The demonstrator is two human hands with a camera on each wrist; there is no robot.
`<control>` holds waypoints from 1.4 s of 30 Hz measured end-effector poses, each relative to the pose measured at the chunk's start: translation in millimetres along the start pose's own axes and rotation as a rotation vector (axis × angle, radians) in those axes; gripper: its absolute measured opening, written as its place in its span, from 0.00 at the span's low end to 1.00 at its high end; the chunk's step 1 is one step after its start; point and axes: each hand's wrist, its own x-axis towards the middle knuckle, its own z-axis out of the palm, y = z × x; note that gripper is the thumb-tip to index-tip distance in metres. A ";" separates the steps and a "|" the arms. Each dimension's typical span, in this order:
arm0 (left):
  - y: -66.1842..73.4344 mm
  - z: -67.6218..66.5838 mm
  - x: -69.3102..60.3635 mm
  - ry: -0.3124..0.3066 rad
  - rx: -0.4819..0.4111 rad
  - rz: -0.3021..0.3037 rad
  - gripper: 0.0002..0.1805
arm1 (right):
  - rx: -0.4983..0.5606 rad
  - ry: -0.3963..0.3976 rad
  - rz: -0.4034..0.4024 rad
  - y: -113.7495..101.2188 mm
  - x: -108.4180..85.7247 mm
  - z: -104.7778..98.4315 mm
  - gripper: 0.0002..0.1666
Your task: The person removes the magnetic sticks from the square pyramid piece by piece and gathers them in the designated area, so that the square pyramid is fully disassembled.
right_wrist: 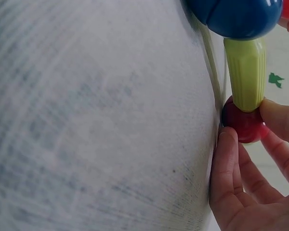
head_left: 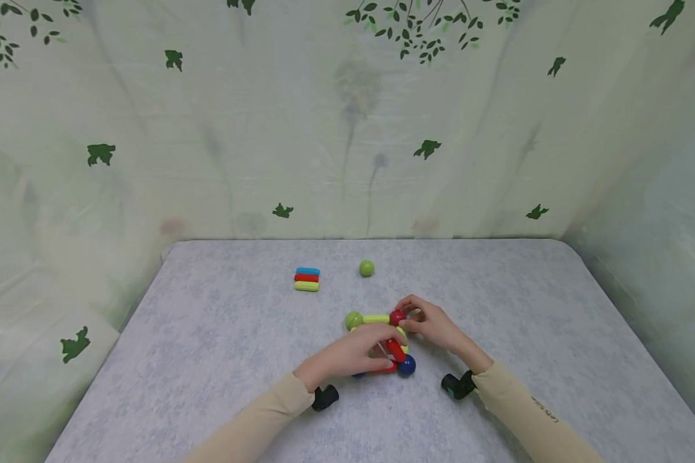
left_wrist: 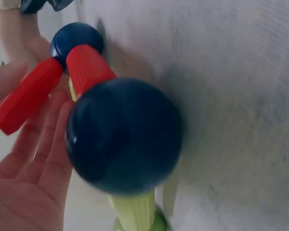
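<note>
A square frame of balls and ribbed sticks lies on the table. Its far corners are a green ball [head_left: 354, 320] and a red ball [head_left: 397, 317]; a blue ball [head_left: 406, 365] and another blue ball [left_wrist: 124, 137] form the near ones. Yellow-green sticks [head_left: 376, 319] and a red stick [left_wrist: 89, 70] join them. From the near right blue ball a second red stick [head_left: 395, 350] slants upward, and my left hand [head_left: 359, 349] holds it between thumb and fingers. My right hand [head_left: 431, 325] pinches the red ball, clearly seen in the right wrist view.
Farther back on the table [head_left: 231, 308] lie a blue stick [head_left: 307, 271], a red stick [head_left: 306, 278] and a yellow-green stick [head_left: 306, 287], side by side. A loose green ball [head_left: 367, 268] sits to their right. A leaf-patterned curtain [head_left: 301, 128] hangs behind the table.
</note>
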 end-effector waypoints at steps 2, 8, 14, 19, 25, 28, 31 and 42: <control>-0.1 3.3 3.0 0.001 0.043 0.008 0.16 | 0.003 -0.001 -0.004 -0.1 -0.2 -0.2 0.14; -2.0 12.4 9.5 0.055 0.177 0.039 0.10 | 0.004 0.003 0.000 -1.1 -1.0 0.0 0.14; -5.3 18.3 10.7 0.105 0.225 0.079 0.10 | 0.008 0.005 0.001 0.0 -0.8 0.7 0.14; -8.2 21.4 9.4 0.124 0.231 0.104 0.12 | 0.012 0.015 -0.003 -0.9 -1.2 0.6 0.14; -10.3 22.3 9.0 0.166 0.271 0.144 0.18 | 0.016 0.018 -0.025 -0.5 -2.2 0.1 0.14; -10.1 21.9 7.6 0.175 0.276 0.149 0.18 | 0.011 0.014 -0.032 0.0 -2.3 0.3 0.14; -9.0 19.8 4.0 0.180 0.280 0.131 0.13 | -0.004 0.011 -0.025 0.1 -1.6 0.6 0.14; -14.9 0.7 -20.5 0.231 0.126 0.008 0.11 | -0.021 0.021 0.029 0.3 1.5 1.6 0.14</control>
